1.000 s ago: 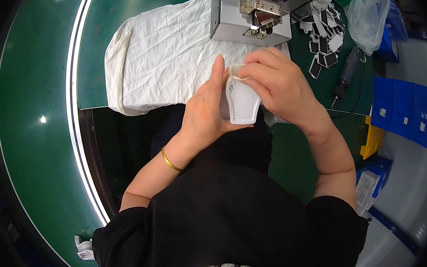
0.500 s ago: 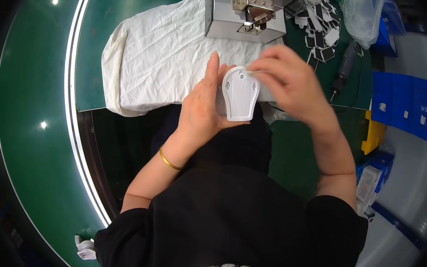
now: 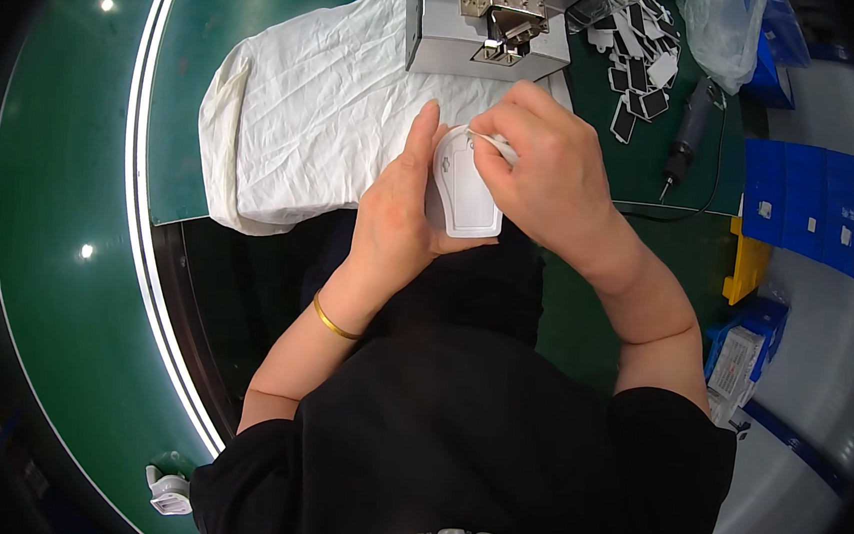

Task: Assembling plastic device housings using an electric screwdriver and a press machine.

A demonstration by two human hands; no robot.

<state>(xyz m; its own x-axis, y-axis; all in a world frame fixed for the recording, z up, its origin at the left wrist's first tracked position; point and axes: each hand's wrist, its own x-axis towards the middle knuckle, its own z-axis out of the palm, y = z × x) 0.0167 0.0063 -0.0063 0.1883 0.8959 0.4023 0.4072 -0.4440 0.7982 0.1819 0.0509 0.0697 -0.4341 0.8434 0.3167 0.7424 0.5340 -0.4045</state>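
Note:
My left hand (image 3: pixel 398 204) is wrapped round the side and underside of a white plastic housing (image 3: pixel 474 200), thumb upright along its left edge. The housing has a rounded top, a narrower squared lower end and a recessed panel facing up. At its upper right, my right hand (image 3: pixel 553 167) is closed, pinching a small white piece (image 3: pixel 499 146) against the housing's rounded end. The fingers cover most of that piece, so its kind cannot be made out. They also hide the housing's upper right part.
A white cloth (image 3: pixel 309 107) covers part of the green table. Beyond it stands a grey machine (image 3: pixel 435 37) with a metal fixture. Several black-and-white flat pieces (image 3: pixel 648 69), an electric screwdriver (image 3: pixel 691 132) and a clear plastic bag (image 3: pixel 723 34) lie right. Blue bins (image 3: pixel 814 197) stand farther right.
My right hand has moved left and slightly down, over the housing's upper right, and the small white piece now shows between its fingers. The left hand and housing have barely shifted.

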